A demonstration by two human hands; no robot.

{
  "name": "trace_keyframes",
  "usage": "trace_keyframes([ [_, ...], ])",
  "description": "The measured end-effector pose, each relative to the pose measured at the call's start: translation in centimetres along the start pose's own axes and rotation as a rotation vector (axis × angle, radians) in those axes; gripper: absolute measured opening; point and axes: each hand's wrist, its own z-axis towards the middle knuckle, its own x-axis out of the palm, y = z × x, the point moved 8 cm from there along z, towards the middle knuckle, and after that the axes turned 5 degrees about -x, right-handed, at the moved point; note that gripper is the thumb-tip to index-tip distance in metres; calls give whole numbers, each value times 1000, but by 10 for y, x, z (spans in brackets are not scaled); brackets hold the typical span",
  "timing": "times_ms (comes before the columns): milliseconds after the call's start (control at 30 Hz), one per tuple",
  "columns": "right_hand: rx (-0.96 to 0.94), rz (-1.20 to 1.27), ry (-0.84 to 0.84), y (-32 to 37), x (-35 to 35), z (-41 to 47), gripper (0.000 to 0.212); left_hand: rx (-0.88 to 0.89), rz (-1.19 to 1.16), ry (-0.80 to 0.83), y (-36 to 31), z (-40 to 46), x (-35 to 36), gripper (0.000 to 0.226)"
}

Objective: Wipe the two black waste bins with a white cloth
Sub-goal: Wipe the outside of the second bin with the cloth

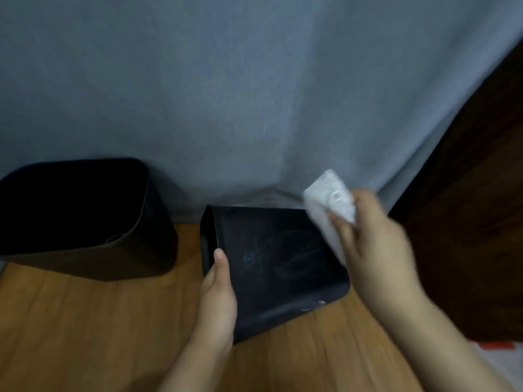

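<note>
One black waste bin (277, 267) lies tipped over on the wooden floor, its broad side facing up with faint markings on it. My left hand (218, 298) grips its left edge, thumb on top. My right hand (376, 244) holds a folded white cloth (328, 205) at the bin's far right corner; the hand and cloth are blurred. A second black waste bin (85, 219) stands upright to the left, its opening facing up, apart from both hands.
A grey curtain (254, 94) hangs behind both bins down to the floor. Dark wooden furniture (475, 222) rises at the right. The wooden floor (85, 335) spreads in front. Something white and red (498, 346) lies at the lower right edge.
</note>
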Motion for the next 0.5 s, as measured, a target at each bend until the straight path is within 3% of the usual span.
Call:
trace_keyframes([
  [100,-15,22,215,11,54,-13,20,-22,29,-4,-4,-6,4,69],
  [167,38,36,264,8,80,-20,22,-36,55,4,-4,-6,4,69],
  [233,136,33,200,-5,87,-17,26,-40,62,9,-3,-5,2,73],
  [333,96,-128,125,-13,90,-7,48,-37,71,17,-6,-6,2,63],
  [500,-23,25,319,-6,116,-20,84,-6,75,10,-11,-4,5,65],
])
